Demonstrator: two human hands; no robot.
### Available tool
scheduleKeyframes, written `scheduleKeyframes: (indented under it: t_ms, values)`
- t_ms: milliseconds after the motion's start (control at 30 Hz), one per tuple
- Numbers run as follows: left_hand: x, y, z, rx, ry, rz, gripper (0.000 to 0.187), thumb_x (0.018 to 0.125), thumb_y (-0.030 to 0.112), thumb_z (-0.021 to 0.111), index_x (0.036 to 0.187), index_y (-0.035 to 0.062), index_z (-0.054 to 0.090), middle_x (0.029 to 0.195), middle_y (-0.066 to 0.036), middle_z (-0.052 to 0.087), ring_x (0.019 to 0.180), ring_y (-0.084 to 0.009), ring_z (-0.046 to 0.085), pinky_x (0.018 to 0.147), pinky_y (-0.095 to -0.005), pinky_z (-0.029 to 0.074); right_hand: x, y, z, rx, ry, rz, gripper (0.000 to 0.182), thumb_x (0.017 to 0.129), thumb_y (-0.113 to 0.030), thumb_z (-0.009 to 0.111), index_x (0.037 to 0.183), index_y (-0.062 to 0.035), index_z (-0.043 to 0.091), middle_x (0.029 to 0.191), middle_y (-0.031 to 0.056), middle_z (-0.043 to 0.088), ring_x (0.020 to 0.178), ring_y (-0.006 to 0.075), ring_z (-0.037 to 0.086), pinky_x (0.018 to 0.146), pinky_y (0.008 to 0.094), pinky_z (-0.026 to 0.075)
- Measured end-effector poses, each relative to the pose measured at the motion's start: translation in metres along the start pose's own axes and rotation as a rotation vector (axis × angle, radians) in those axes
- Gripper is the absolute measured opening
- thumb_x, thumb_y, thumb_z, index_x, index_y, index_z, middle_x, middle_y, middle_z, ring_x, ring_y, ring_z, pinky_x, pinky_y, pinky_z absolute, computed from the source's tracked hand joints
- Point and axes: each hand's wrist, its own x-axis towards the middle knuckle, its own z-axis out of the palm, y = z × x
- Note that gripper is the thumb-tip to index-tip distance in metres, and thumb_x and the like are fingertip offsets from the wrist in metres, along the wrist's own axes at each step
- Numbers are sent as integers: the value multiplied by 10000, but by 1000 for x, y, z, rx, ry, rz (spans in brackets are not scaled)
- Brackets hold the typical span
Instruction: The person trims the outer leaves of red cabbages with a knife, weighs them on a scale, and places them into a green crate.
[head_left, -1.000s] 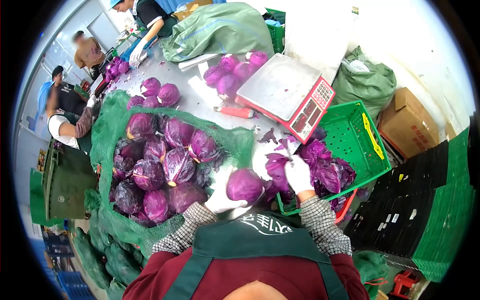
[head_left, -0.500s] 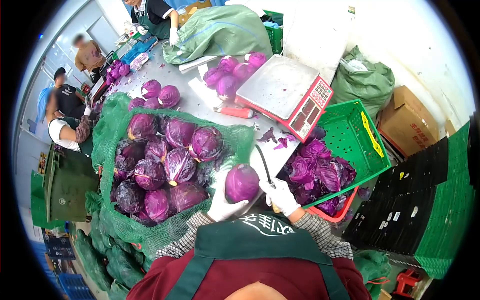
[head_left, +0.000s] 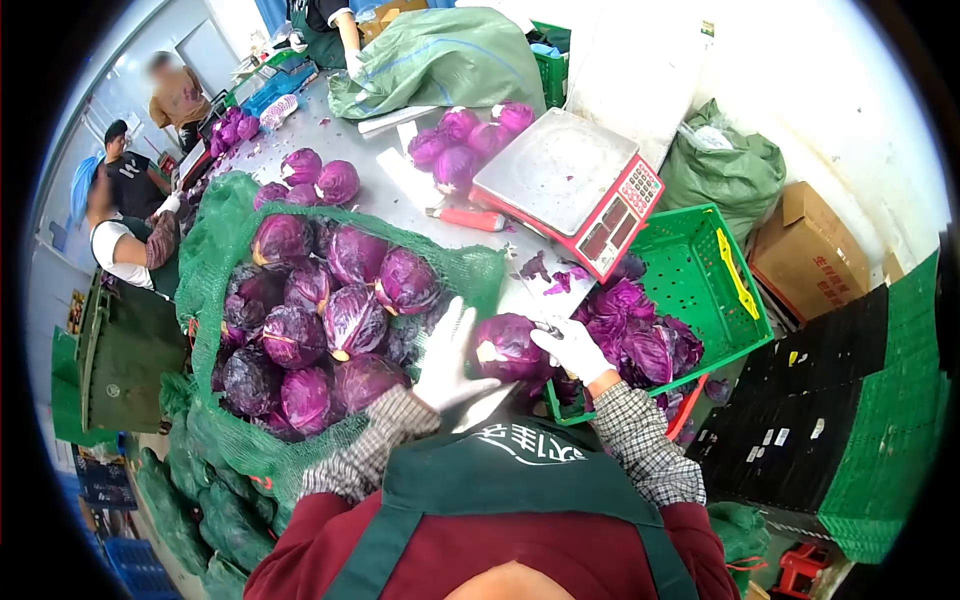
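A red cabbage (head_left: 508, 347) stands at the table's near edge, a pale cut patch showing on its left side. To its left, my gloved left hand (head_left: 448, 362) is open, fingers stretched out and thumb near the cabbage's lower side. My gloved right hand (head_left: 575, 350) is closed on a knife (head_left: 545, 328) at the cabbage's right side; most of the blade cannot be made out. A green mesh sack (head_left: 470, 270) on the left holds several whole red cabbages (head_left: 355, 320). Loose purple leaves (head_left: 640, 330) fill part of the green crate (head_left: 690, 250) on my right.
A red-framed weighing scale (head_left: 560, 170) sits beyond the crate, near a red-handled tool (head_left: 466, 218). Peeled cabbages (head_left: 455, 165) lie on the metal table (head_left: 390, 215). Stacked crates (head_left: 830, 420) stand at right. Several other people are across and left of the table.
The cabbage has moved slightly right and turned, bringing its pale cut patch into view. My left hand has come off it and spread open; my right hand with the knife has shifted right and up.
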Motion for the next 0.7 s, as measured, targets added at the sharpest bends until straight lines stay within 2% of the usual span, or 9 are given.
scheduleKeyframes:
  t_ms: [33,67,167,267,333,367,467,633,700]
  values:
    - [12,1,1,20,-98,30,1118,596,373,844,1424,-47,221,1458,-290,231,1363,-403,247,1117,-449,237,-1,-3,0,-27,4,-8,374,869,-232,638,1194,-51,599,966,62,645,732,124,584,562,259,479]
    - [24,3,4,-210,-159,13,1168,584,455,837,1426,-60,213,1444,-295,269,1349,-402,295,1108,-423,261,5,2,6,-238,140,-193,359,883,-266,619,1154,-30,609,903,121,658,761,216,621,658,323,497]
    - [41,23,2,-52,-251,-62,1196,559,524,830,1410,-62,228,1393,-298,335,1263,-417,391,1054,-424,341,-4,6,9,-232,358,-169,345,891,-280,608,1117,-19,616,918,174,653,793,306,632,734,367,495]
    - [45,47,11,134,-264,-146,1200,555,560,810,1406,-51,224,1335,-276,389,1167,-424,436,1001,-443,379,-27,9,10,-389,334,-263,377,943,-265,497,1200,6,550,1119,230,596,1024,350,581,901,397,455]
    - [48,54,16,173,-219,-138,1135,554,547,807,1363,-50,282,1274,-223,426,1094,-373,460,919,-415,441,-46,-8,14,-451,290,-324,439,971,-263,412,1290,36,458,1238,275,512,1160,380,501,1016,417,382]
    - [49,56,18,192,-195,-135,1102,554,541,805,1342,-50,311,1244,-196,445,1058,-347,472,879,-401,472,-49,-5,18,-543,291,-322,476,960,-231,457,1353,33,404,1310,252,482,1240,360,455,1034,375,368]
    - [52,55,26,215,-143,-130,1041,561,499,797,1316,-56,344,1193,-182,466,1028,-338,485,833,-397,486,-62,-18,29,-597,296,-196,557,956,-240,464,1401,55,302,1366,271,413,1236,368,461,1021,378,387]
    - [54,59,31,205,-131,-150,999,568,468,776,1301,-70,361,1141,-187,477,978,-333,502,766,-391,506,-55,-9,35,-617,359,-148,612,952,-260,472,1428,44,237,1366,279,406,1228,386,463,988,393,415]
    - [55,62,32,215,-109,-132,873,614,432,737,1248,-57,390,1068,-188,482,931,-341,504,731,-403,505,-54,-12,34,-615,363,-120,618,951,-273,469,1431,36,232,1357,284,411,1194,397,485,957,402,436]
